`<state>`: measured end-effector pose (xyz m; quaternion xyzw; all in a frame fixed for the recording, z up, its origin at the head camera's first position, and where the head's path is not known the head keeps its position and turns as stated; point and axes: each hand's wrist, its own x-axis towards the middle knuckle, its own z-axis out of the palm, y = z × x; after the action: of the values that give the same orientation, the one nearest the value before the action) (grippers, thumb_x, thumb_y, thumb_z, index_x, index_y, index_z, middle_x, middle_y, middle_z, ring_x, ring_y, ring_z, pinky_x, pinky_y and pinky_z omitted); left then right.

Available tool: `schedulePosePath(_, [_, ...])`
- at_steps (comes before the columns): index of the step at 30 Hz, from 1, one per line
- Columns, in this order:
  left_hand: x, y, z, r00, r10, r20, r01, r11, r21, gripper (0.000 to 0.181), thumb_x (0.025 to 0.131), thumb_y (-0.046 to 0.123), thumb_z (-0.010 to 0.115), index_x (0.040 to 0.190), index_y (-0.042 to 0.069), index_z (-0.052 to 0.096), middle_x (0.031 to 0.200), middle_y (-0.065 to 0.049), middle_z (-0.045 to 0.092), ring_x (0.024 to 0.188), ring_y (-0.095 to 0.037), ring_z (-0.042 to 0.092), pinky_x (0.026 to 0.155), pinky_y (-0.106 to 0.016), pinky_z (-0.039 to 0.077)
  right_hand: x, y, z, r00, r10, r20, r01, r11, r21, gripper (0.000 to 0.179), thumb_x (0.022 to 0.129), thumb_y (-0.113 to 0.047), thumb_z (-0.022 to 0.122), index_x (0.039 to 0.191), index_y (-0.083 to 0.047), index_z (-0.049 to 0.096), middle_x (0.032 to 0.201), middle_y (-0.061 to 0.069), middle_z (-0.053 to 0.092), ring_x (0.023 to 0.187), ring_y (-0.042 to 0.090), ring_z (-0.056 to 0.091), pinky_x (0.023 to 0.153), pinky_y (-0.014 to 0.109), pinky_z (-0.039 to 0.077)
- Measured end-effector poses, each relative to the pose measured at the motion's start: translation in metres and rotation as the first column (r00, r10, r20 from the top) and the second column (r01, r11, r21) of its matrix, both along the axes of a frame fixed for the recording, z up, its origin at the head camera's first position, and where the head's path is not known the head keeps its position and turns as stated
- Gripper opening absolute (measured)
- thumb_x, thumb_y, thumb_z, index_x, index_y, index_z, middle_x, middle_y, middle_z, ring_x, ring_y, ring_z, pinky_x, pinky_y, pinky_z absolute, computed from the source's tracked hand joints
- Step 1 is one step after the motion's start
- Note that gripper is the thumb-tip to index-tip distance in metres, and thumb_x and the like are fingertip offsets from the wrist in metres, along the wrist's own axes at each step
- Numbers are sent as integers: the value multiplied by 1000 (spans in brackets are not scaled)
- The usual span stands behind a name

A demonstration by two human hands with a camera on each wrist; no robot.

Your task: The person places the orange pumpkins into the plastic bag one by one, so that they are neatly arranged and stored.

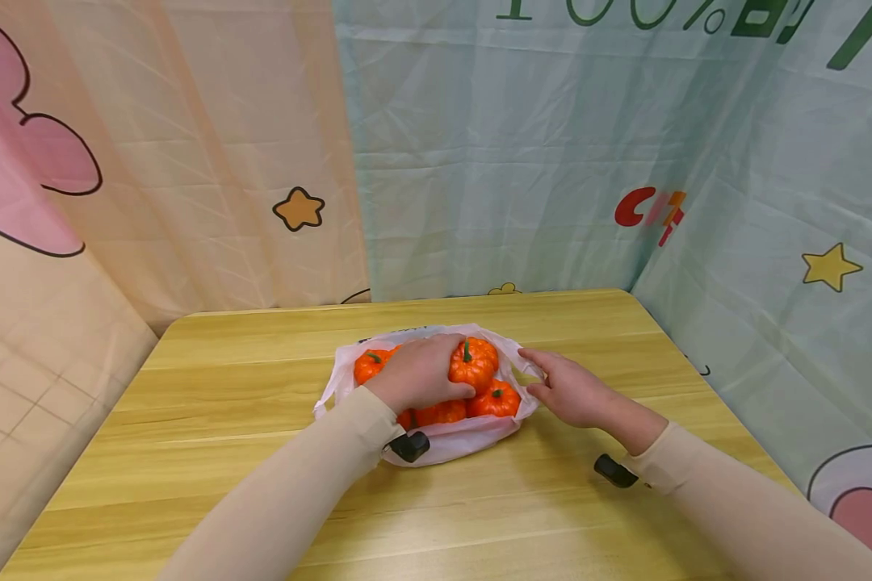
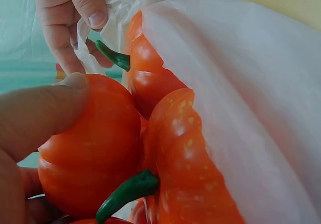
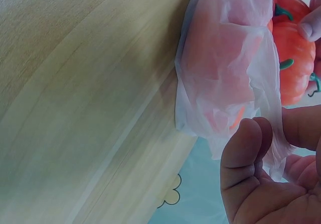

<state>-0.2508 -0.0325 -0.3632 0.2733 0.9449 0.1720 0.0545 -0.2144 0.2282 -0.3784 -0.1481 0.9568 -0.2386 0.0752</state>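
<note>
A thin white plastic bag [image 1: 458, 445] lies on the table with its mouth spread open, filled with several small orange toy pumpkins [image 1: 442, 412] with green stems. My left hand [image 1: 423, 373] reaches over the bag and grips one pumpkin [image 1: 472, 363] at the top of the pile. The left wrist view shows the thumb curled against that pumpkin [image 2: 95, 143], beside other pumpkins in the bag. At the bag's right side, my right hand [image 1: 574, 393] pinches the bag's handle [image 3: 271, 78] between thumb and fingers.
The wooden table [image 1: 211, 403] extends around the bag on all sides. Behind it and at both sides hang printed cloth curtains [image 1: 494, 161]. A black strap piece [image 1: 614, 470] sits at the right wrist, and another [image 1: 410, 446] at the left.
</note>
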Motion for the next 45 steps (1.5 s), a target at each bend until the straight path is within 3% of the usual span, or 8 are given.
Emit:
schedulePosePath(11, [-2,0,-1,1000,-18,2,18,999,-28,79,92,50,78,156,16,49,145,-5,62,129,-28,59,117,-48,45,0,1,-1,1000,-2,-3,2,1000,-9,62,105,-15,62,161,-1,39,160,27,46,143,46,49,117,64,42])
schedulePosePath(30, [0,2,0,1000,8,-18,-8,999,-46,68,91,51,78,143,14,55,132,-1,68,117,-27,64,108,-44,52,1,-2,2,1000,1,-15,-1,1000,-9,60,106,-14,60,160,0,39,158,28,47,138,43,54,114,63,45])
schedulePosePath(36, [-1,2,-1,1000,4,-11,-4,999,-39,67,91,50,78,144,15,56,132,0,67,116,-26,63,107,-44,52,0,1,4,999,6,-35,-6,1000,-4,60,105,-12,61,159,2,40,155,28,51,125,37,59,109,59,50])
schedulePosePath(38, [-1,2,-1,1000,4,-11,-5,999,-36,68,91,50,78,145,16,55,133,-1,67,117,-25,63,106,-44,53,0,1,6,1000,3,-27,-4,1000,-8,60,105,-12,61,159,2,39,152,28,53,111,34,63,99,54,55])
schedulePosePath(40, [-1,2,-1,1000,4,-14,-4,999,-42,71,91,50,78,148,15,54,137,-2,65,120,-26,63,108,-44,52,0,2,7,1000,-2,-12,2,1000,-20,61,105,-12,61,160,2,38,142,26,59,93,29,63,84,47,57])
schedulePosePath(42, [-1,1,-1,1000,2,-17,-3,999,-50,74,92,51,78,151,14,53,142,-4,63,125,-27,62,111,-45,51,0,3,9,1000,-8,-3,8,999,-31,62,105,-12,61,160,2,37,126,21,63,75,22,54,70,38,52])
schedulePosePath(45, [-1,1,0,1000,-3,-26,1,998,-71,78,92,52,77,155,13,51,149,-7,58,132,-30,60,116,-46,48,0,4,10,1000,-12,1,12,999,-44,62,105,-11,61,160,1,37,101,14,60,64,17,46,62,31,45])
